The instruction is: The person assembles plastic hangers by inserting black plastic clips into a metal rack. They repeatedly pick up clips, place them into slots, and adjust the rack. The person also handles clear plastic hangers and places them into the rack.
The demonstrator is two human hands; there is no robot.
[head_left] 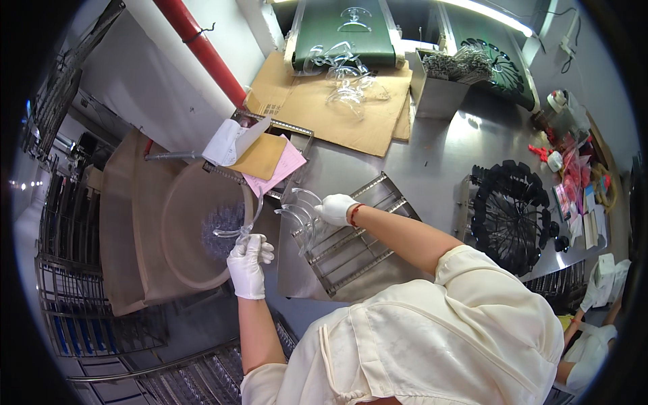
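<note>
The head view shows a metal rack [356, 237] on a steel table [439, 158], with both gloved hands close to it. The left hand [248, 266], left of the rack and clear of it, has its thumb and fingers pinched around the lower end of a clear piece [257, 214], which rises curving above the glove. The right hand [337, 209] is over the rack's left part, fingers bent, against several clear curved strips [305, 219] at the rack's left edge; whether it grips them or merely touches them, I cannot tell.

Left of the rack, beyond the left hand, is a big brownish bin [145, 270] with a clear heap [226, 229] inside. Up and left of the rack, a pink sheet [287, 164] and a tan card [261, 156] lie on a tray [305, 133]. Beyond the rack, cardboard [385, 131] bears a clear pile [347, 88], in front of a green conveyor [320, 23]. Right of the rack stands a ring of black parts [514, 216]; further right, a co-worker's gloved hand [597, 287] shows.
</note>
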